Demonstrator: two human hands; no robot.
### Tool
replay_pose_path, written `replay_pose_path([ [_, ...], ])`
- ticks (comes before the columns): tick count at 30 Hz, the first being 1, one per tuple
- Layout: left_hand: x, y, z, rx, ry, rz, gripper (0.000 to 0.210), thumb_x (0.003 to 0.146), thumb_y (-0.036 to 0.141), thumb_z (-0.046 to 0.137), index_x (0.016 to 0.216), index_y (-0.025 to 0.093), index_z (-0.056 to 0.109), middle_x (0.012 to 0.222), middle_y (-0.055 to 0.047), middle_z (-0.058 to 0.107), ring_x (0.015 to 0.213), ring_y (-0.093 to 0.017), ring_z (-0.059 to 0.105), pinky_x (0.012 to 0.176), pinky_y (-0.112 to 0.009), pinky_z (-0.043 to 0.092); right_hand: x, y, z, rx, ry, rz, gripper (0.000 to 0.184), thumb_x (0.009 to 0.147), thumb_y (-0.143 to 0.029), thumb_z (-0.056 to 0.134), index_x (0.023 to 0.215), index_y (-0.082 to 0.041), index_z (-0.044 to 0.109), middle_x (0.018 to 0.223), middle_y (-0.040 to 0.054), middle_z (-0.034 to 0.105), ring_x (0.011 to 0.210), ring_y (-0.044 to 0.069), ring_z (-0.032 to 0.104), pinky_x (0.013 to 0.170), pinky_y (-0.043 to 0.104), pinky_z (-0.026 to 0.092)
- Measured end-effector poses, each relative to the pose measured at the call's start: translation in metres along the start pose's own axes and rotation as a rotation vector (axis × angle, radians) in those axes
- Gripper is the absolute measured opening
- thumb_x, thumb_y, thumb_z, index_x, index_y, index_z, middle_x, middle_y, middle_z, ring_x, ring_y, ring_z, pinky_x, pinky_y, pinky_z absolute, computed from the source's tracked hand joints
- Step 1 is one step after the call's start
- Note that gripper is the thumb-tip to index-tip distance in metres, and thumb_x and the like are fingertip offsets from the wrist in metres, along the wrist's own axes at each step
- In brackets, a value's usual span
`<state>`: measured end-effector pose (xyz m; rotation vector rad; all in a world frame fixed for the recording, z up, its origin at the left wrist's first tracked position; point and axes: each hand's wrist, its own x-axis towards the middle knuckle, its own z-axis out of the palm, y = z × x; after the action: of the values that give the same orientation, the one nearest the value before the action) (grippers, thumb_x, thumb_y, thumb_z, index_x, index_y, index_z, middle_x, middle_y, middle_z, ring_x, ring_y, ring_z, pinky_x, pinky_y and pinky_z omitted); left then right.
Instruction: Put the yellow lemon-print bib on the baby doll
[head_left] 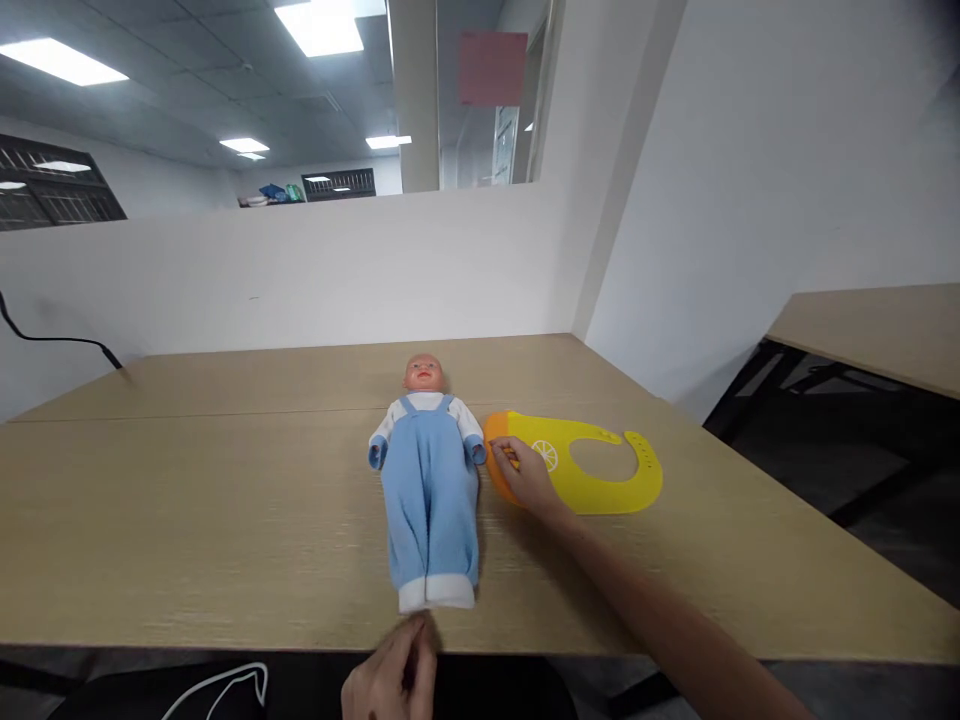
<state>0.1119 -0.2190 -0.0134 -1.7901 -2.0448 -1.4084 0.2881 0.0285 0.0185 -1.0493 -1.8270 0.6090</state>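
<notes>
A baby doll [429, 480] in light blue overalls and a white top lies on its back on the table, head toward the wall. Right of it, a yellow silicone bib [622, 495] with an orange pocket and a white citrus-slice print lies flat, its neck loop pointing away from the doll. My right hand [529, 475] is over the pocket end, fingers bent and closed on the orange edge; part of the pocket is hidden beneath it. Below the doll's feet, my left hand [394, 675] rests by the table's front edge, fingers curled together with nothing visible in them.
The wooden table [187, 520] meets a low white partition [337, 280] at the back. A black cable [60, 340] comes down at the left. A white cord [225, 680] lies below the front edge. Another table [885, 325] stands at the right.
</notes>
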Motion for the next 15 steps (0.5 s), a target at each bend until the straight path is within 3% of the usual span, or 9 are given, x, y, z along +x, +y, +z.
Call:
replay_pose_path([
  [6, 0.011, 0.007, 0.004, 0.402, -0.051, 0.125, 0.025, 0.088, 0.036, 0.051, 0.085, 0.019, 0.069, 0.052, 0.000, 0.065, 0.042, -0.017, 0.062, 0.037, -0.024, 0.038, -0.002, -0.003, 0.003, -0.022, -0.003, -0.018, 0.025, 0.087, -0.034, 0.043, 0.081, -0.017, 0.060, 0.086, 0.0074, 0.066, 0.081, 0.017, 0.061, 0.077, 0.029, 0.046],
  [11, 0.022, 0.008, 0.005, 0.384, -0.060, 0.195, 0.027, 0.090, 0.032, 0.048, 0.073, 0.020, 0.064, 0.051, 0.001, 0.061, 0.043, -0.016, 0.060, 0.040, -0.024, 0.035, -0.004, -0.001, 0.001, -0.060, -0.014, -0.004, 0.025, 0.087, -0.035, 0.044, 0.079, -0.017, 0.060, 0.084, 0.0071, 0.067, 0.078, 0.017, 0.061, 0.076, 0.029, 0.046],
  [15, 0.024, 0.004, 0.005, 0.309, -0.034, 0.203, 0.029, 0.093, 0.025, 0.042, 0.076, 0.019, 0.064, 0.053, 0.001, 0.062, 0.043, -0.013, 0.058, 0.042, -0.023, 0.034, -0.004, 0.003, 0.003, -0.098, -0.039, -0.008, 0.026, 0.088, -0.035, 0.043, 0.080, -0.016, 0.060, 0.084, 0.0074, 0.067, 0.078, 0.017, 0.061, 0.075, 0.029, 0.045],
])
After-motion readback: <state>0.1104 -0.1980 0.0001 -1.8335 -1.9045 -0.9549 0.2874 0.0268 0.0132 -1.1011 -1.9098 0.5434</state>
